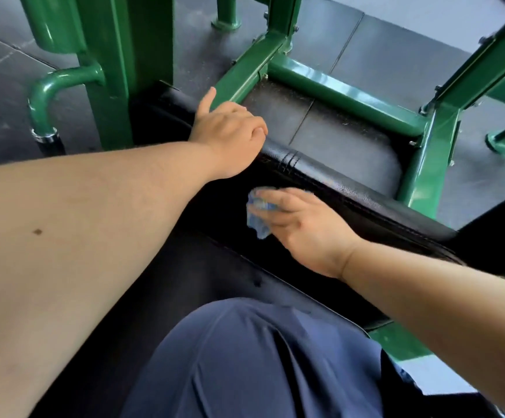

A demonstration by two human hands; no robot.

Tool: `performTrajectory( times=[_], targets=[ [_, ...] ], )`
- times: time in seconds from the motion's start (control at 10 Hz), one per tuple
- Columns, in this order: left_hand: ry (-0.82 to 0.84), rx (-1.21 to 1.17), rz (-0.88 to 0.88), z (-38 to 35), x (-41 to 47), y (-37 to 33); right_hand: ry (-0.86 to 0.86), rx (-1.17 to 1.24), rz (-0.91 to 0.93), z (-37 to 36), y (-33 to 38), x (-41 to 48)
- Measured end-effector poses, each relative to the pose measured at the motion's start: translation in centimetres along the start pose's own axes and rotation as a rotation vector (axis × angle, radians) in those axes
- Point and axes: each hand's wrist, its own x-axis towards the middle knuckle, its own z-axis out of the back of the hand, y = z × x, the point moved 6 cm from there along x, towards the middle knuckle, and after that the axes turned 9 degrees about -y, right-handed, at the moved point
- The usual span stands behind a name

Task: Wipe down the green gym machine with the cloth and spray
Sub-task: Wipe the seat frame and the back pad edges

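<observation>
"Where's the cloth?"

"The bunched blue cloth (pixel 257 220) is under the right hand (pixel 305 227), against the black pad (pixel 351 188) of the green gym machine (pixel 130 55). Its fingers (pixel 278 203) lie fairly straight, slightly spread, pressing it down."

"And the other hand?"

"The left hand (pixel 230 137) grips the pad's far edge, fingers curled over it, thumb towards a green bar (pixel 239 82) (no spray bottle that I can see)."

"Which way next?"

"The pad runs lengthwise from beside the left hand towards the right forearm. The cloth sits at the right fingertips, so I'd guess that hand sweeps along it."
</observation>
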Motion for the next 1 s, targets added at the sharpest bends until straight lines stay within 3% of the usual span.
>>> performTrajectory(
  times=[0.1,0.2,0.3,0.4,0.5,0.6,0.7,0.8,1.0],
  targets=[
    [0.033,-0.009,-0.010,-0.2,-0.1,0.0,0.290,0.040,-0.041,-4.8,0.8,-7.6],
    [0.002,-0.001,-0.017,0.1,0.1,0.1,0.467,0.066,-0.163,-5.6,0.3,-8.8],
    [-0.011,0.007,-0.010,0.1,0.2,-0.2,0.265,0.036,0.023,-1.0,0.3,-3.3],
    [-0.043,0.021,0.004,0.2,0.2,0.1,-0.006,-0.030,0.000,4.1,-1.5,1.5],
    [-0.032,0.011,0.014,0.1,0.0,-0.1,-0.025,0.035,-0.050,2.3,-1.6,-1.6],
    [-0.016,0.011,0.001,0.2,0.0,-0.2,0.243,0.030,-0.124,-2.1,-0.5,-8.1],
    [-0.009,0.017,-0.014,0.2,-0.1,-0.5,0.338,0.012,-0.103,-3.3,0.0,-11.5],
    [0.066,0.039,0.020,0.3,-0.2,-0.5,0.184,-0.051,-0.037,-1.4,0.4,-9.6],
    [0.167,-0.111,-0.279,-1.0,-0.2,-12.2,-0.232,-0.153,-0.104,7.0,-2.1,-4.3]
  ],
)
